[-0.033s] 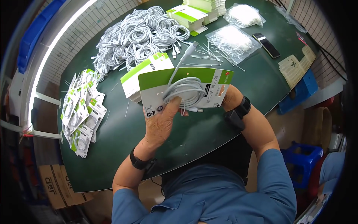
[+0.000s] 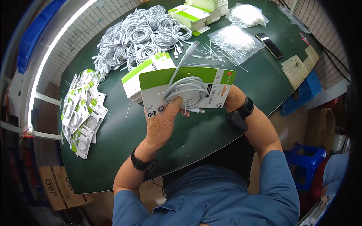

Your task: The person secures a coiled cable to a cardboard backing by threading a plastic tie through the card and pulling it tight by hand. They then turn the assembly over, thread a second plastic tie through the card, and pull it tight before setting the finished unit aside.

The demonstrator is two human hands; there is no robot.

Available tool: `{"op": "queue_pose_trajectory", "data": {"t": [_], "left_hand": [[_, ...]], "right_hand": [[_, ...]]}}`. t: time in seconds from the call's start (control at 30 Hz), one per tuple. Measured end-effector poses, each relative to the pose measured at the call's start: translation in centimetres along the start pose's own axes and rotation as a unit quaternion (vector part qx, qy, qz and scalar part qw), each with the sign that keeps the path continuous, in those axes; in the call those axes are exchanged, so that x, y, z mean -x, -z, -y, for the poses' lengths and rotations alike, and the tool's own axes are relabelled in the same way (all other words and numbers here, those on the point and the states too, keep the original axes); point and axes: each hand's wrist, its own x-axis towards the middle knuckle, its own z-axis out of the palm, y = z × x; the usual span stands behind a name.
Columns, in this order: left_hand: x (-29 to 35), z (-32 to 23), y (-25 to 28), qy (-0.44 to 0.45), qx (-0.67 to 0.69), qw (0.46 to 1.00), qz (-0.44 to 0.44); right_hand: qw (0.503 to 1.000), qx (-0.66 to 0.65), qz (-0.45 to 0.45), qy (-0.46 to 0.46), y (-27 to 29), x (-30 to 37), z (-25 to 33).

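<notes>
A coiled light-grey USB cable (image 2: 194,100) lies against the front of a green-and-white packaging card (image 2: 220,84). My left hand (image 2: 162,126) is closed on both at the card's lower left, its thumb pressing across the coil. One cable end with its plug sticks up past the card's top edge; the other plug pokes out below the coil. My right hand (image 2: 234,98) is behind the card's right end, and its fingers are hidden there. Just beyond the held card sits a stack of similar cards (image 2: 132,87).
At the far left is a big heap of coiled cables (image 2: 139,37). Carded cables (image 2: 81,116) pile up on the left. More card stacks (image 2: 192,19), bags of white cable ties (image 2: 237,43), loose ties and a phone (image 2: 269,46) are at the back of the green table (image 2: 196,139).
</notes>
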Motion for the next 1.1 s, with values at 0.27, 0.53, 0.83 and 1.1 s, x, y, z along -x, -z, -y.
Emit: {"op": "queue_pose_trajectory", "data": {"t": [0.27, 0.53, 0.83, 1.1], "left_hand": [[0.1, -0.2, -0.4, 0.005, 0.049, 0.998, -0.025], [-0.2, 0.1, 0.6, 0.027, 0.004, 1.0, -0.001], [-0.2, 0.5, 1.0, 0.04, 0.003, 0.999, 0.028], [0.0, 2.7, 1.6, 0.015, 0.018, 0.999, 0.046]], "right_hand": [[0.93, 0.336, -0.117, 0.096, -0.1, -0.2, -1.3], [0.911, 0.381, -0.055, 0.15, -0.7, -3.4, -1.3], [0.943, 0.292, -0.163, -0.006, 0.5, -4.5, -0.9], [0.95, 0.239, -0.196, -0.045, -0.5, -4.1, -0.1]]}}
